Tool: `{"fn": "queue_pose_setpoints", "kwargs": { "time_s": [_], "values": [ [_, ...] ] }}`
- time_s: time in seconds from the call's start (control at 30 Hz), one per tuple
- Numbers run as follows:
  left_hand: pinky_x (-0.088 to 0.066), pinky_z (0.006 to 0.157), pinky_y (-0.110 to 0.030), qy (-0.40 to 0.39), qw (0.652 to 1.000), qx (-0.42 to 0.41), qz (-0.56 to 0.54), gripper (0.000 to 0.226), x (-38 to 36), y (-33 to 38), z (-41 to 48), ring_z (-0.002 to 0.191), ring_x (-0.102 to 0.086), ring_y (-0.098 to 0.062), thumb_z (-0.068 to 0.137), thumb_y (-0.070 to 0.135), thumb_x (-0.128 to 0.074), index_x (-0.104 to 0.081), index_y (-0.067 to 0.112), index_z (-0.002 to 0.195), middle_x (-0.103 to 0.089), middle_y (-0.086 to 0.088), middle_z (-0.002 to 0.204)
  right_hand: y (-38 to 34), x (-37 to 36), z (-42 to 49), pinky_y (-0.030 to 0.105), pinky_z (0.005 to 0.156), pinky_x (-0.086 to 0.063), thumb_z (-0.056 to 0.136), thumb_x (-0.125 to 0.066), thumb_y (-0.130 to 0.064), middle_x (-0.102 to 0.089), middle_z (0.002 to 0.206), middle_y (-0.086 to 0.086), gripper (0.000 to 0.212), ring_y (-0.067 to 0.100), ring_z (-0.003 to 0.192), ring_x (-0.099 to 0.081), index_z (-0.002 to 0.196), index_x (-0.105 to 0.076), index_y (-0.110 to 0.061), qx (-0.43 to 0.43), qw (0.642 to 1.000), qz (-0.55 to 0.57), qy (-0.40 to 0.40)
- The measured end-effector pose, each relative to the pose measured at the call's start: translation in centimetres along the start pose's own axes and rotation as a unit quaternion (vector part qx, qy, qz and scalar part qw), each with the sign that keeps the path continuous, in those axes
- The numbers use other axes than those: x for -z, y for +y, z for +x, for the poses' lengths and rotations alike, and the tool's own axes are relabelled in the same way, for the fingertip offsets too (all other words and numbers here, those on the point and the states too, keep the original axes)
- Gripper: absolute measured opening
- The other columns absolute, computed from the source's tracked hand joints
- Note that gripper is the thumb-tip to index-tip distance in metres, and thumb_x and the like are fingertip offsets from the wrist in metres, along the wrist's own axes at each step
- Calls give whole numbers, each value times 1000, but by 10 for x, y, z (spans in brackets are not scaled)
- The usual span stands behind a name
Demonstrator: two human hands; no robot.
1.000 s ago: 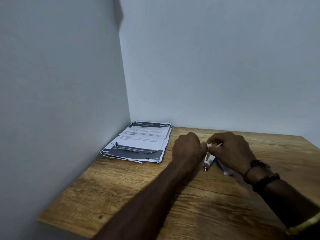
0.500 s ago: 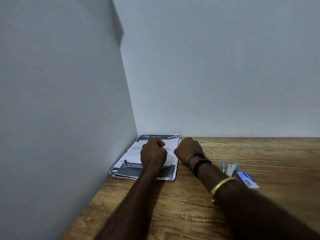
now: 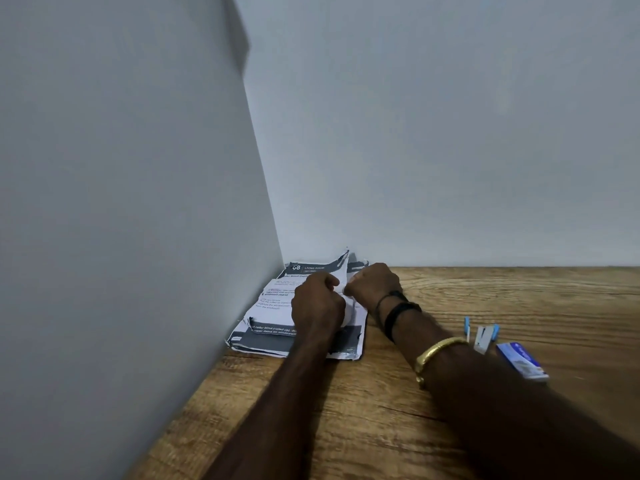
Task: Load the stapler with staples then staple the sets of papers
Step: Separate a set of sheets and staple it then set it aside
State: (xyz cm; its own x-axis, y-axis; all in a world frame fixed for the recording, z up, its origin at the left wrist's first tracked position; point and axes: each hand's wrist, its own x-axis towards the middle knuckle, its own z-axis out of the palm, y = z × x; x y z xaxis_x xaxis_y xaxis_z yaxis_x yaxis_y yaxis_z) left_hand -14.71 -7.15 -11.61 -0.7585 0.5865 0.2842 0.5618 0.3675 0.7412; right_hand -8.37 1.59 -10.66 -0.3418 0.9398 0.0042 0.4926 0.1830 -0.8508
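Observation:
A stack of printed papers (image 3: pixel 277 306) with grey bands lies in the corner where the two walls meet. My left hand (image 3: pixel 317 306) and my right hand (image 3: pixel 372 285) are both over the stack, fingers curled, pinching the top sheets, whose far right corner lifts off the pile. To the right on the wood lies a small white and blue stapler (image 3: pixel 483 336), partly hidden by my right forearm. Beside it sits a blue and white staple box (image 3: pixel 523 362).
The wooden table (image 3: pixel 519 299) runs right and toward me. A grey wall (image 3: pixel 121 237) closes the left side and another stands right behind the papers. My right wrist wears black bands and a gold bangle (image 3: pixel 434 351).
Both hands left the stapler, which now lies on the table, and moved left onto the paper stack. Since half a second ago the top sheets' far corner has lifted.

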Motion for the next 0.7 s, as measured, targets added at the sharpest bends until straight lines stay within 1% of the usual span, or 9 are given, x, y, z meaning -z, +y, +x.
{"fn": "queue_pose_setpoints", "kwargs": {
  "time_s": [0.07,0.13,0.2,0.27,0.37,0.43,0.47,0.57,0.7],
  "values": [
    [-46,90,-30,11,1000,-8,-8,35,1,0,-1,112,-66,-24,84,5,-54,-71,25,107,-74,2,115,1,-3,-1,26,71,-47,74,-69,-17,-73,85,7,5,29,90,-69,75,-71,-12,23,999,20,11],
    [-46,89,-29,33,999,-18,-20,36,2,1,-1,111,-66,-23,85,6,-54,-71,26,109,-74,3,116,4,-4,-3,27,75,-50,78,-64,-12,-73,87,7,9,29,90,-67,71,-68,-17,42,997,55,40],
    [-47,92,-31,57,997,-40,-29,34,5,2,-2,110,-66,-22,87,8,-55,-71,25,111,-74,4,116,7,-1,-6,24,78,-49,81,-62,-5,-72,100,2,17,24,94,-65,84,-67,-21,55,991,99,72],
    [-50,95,-33,78,993,-70,-47,31,6,3,-3,109,-66,-20,88,8,-56,-71,23,111,-74,4,114,11,5,-9,24,77,-48,83,-59,1,-68,103,0,27,21,96,-64,98,-65,-20,75,985,126,94],
    [-49,91,-32,95,988,-102,-69,24,5,6,-8,105,-67,-20,89,9,-60,-73,19,106,-75,2,109,16,19,-13,29,73,-56,83,-54,7,-70,104,1,37,22,96,-67,101,-68,-23,94,977,155,109],
    [-49,88,-31,86,986,-121,-74,20,1,11,-13,102,-67,-20,89,11,-62,-74,18,104,-76,2,106,22,31,-17,25,63,-55,84,-53,7,-71,103,2,42,21,93,-68,101,-71,-28,100,976,157,115],
    [-49,88,-32,78,986,-129,-73,18,-2,15,-16,101,-67,-20,89,13,-63,-74,18,103,-76,2,104,25,37,-19,25,63,-56,85,-53,7,-71,104,2,44,21,93,-68,101,-72,-29,104,975,154,118],
    [-49,87,-33,64,985,-146,-73,16,-10,30,-26,101,-67,-21,90,19,-65,-75,19,103,-76,1,104,36,55,-27,32,77,-61,86,-54,6,-71,110,3,44,21,99,-67,104,-74,-29,108,974,147,132],
    [-50,90,-32,60,982,-162,-79,22,-18,48,-36,104,-68,-23,90,17,-64,-76,17,107,-76,-2,108,53,85,-37,40,85,-62,88,-55,3,-72,115,5,40,24,102,-69,107,-74,-27,110,972,138,158]
  ]
}}
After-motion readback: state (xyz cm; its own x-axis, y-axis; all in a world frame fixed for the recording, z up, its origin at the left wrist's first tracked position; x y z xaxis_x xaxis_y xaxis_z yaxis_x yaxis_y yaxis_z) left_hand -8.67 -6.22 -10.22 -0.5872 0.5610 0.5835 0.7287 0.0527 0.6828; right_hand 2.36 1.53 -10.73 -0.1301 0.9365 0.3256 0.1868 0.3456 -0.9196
